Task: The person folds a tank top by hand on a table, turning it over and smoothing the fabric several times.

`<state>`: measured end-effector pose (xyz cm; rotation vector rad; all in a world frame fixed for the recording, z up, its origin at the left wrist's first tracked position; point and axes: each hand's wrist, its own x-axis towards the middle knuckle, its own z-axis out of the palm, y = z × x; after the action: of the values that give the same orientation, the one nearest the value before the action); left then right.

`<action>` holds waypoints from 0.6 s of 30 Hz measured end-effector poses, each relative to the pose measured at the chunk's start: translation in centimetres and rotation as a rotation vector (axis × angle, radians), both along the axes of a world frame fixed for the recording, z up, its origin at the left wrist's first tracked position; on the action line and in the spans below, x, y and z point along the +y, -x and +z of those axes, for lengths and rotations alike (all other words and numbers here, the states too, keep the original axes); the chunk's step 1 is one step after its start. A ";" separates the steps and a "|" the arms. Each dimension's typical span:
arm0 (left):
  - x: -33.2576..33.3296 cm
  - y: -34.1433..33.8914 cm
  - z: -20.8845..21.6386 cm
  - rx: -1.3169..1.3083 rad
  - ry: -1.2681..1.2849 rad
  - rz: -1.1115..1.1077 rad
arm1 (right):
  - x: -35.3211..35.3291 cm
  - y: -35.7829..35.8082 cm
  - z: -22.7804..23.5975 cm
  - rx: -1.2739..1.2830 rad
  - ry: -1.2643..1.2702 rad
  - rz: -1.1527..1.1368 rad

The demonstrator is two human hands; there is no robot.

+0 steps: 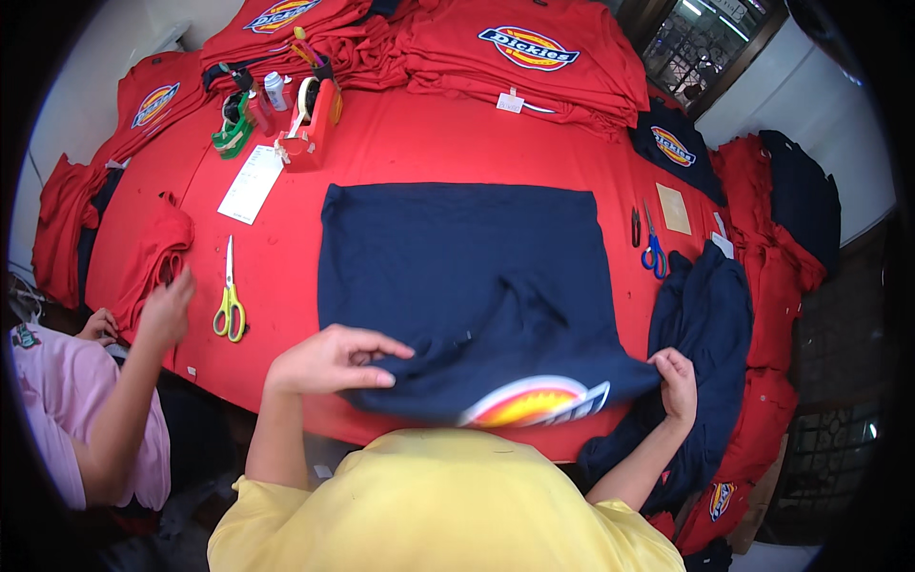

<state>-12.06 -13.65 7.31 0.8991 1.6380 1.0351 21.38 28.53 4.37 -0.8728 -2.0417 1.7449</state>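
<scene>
A navy T-shirt (448, 248) lies spread on the red-covered table (410, 143), its near part folded and rumpled toward me. A printed logo in red, yellow and white shows on its near edge, slightly blurred. My right hand (675, 381) pinches the shirt's near right corner. My left hand (334, 360) hovers at the near left side of the shirt, fingers apart and thumb stretched out, with nothing visible between them.
Yellow-handled scissors (230, 296) lie left; blue-handled scissors (653, 243) and small snips (636, 227) lie right. Tape dispensers (310, 129) stand behind a paper slip (250, 186). Red shirt stacks (534, 91) line the back. Navy garments (701, 334) drape right. A co-worker's hand (167, 310) handles red cloth.
</scene>
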 end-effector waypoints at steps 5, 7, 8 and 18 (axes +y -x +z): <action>2.5 2.2 -3.8 0.789 -0.039 0.330 | -3.1 8.5 0.3 -0.137 -0.436 -0.087; 4.8 4.0 -4.9 0.899 0.068 0.375 | -5.9 15.2 0.3 -0.149 -0.558 0.187; 5.9 5.0 -6.0 0.981 0.072 0.377 | -7.6 18.7 0.2 -0.197 -0.679 0.355; 11.6 12.4 -13.1 1.323 0.173 0.602 | -14.4 38.9 -8.7 0.009 -1.223 0.562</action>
<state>-24.48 -2.08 -5.75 1.0613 3.1883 0.5934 -17.55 14.17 -4.34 0.1141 -2.8378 0.3322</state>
